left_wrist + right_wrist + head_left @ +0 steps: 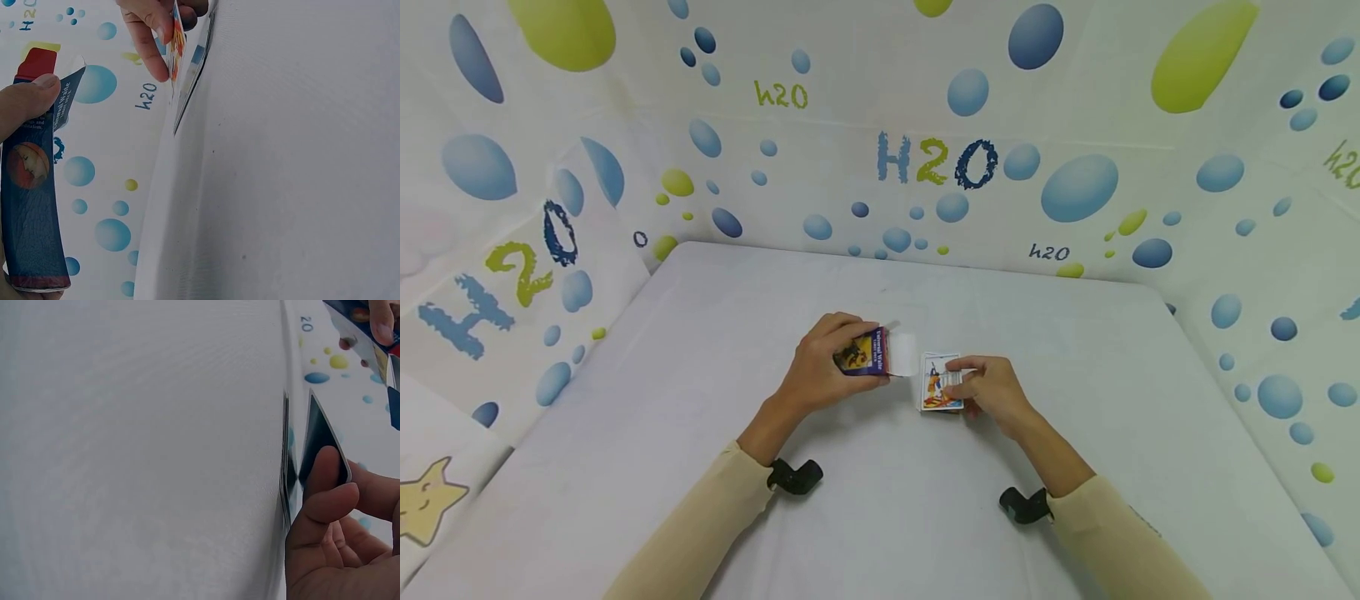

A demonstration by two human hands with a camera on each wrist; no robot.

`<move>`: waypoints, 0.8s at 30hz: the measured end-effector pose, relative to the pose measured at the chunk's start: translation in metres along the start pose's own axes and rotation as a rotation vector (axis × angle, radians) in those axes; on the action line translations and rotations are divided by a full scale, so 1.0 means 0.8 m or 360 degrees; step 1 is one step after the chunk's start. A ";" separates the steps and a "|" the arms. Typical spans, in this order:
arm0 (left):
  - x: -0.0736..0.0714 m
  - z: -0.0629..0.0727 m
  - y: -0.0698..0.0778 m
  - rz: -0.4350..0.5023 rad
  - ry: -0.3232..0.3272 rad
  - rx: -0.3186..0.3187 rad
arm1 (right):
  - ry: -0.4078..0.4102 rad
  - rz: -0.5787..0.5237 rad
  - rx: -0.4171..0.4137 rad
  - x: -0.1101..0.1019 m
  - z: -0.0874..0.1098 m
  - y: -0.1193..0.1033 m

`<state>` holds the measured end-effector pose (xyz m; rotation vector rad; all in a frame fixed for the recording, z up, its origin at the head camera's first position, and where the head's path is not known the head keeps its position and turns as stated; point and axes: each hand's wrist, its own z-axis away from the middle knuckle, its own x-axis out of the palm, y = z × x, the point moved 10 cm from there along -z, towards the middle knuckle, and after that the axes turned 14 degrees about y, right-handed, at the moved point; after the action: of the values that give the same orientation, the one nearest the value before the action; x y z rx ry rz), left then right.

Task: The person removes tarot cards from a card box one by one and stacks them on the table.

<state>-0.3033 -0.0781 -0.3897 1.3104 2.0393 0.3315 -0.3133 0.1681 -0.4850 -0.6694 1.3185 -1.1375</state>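
My left hand (823,367) grips a small dark blue and purple card box (865,353) marked Universal Waite. Its white end flap (905,355) hangs open toward the right, and a red edge (39,62) shows at the box's mouth in the left wrist view. Between thumb and fingers, my right hand (996,387) pinches a picture card (936,385) by its right side. The right wrist view shows this card's dark back, tilted up. Beneath it, a thin pile of cards (285,462) lies flat on the table, mostly covered from above.
A white cloth covers the table (880,517). Behind and at both sides rises a white backdrop (820,175) printed with blue and green drops and H2O lettering. A black wrist camera (797,477) sits at the left cuff, another black camera (1024,506) at the right.
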 end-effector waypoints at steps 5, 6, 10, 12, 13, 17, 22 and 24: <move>0.000 0.001 0.000 -0.0010 -0.0007 -0.0008 | -0.0015 0.0044 0.0009 0.003 -0.002 0.003; 0.000 0.001 0.000 -0.0015 -0.0006 -0.0006 | -0.0020 0.0054 0.0013 0.004 -0.002 0.004; 0.000 0.000 0.001 -0.0022 -0.0002 0.0000 | -0.0043 0.0086 0.0034 0.007 -0.003 0.005; -0.001 0.000 0.002 -0.0018 0.0002 0.0000 | -0.0055 0.0100 0.0041 0.008 -0.003 0.006; -0.001 0.000 0.001 -0.0016 0.0004 -0.0001 | -0.0059 0.0108 0.0044 0.009 -0.003 0.006; -0.002 0.000 0.001 -0.0004 0.0015 0.0007 | -0.0051 0.0193 0.0008 0.010 -0.005 0.004; -0.002 0.000 0.002 0.0010 0.0023 0.0021 | -0.0033 0.0344 -0.0081 0.009 -0.008 0.001; -0.003 -0.001 0.003 0.0014 0.0026 0.0024 | -0.0042 0.0399 -0.0117 0.010 -0.008 -0.002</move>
<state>-0.3014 -0.0788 -0.3872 1.3302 2.0541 0.3321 -0.3207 0.1618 -0.4875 -0.5524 1.3846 -0.8783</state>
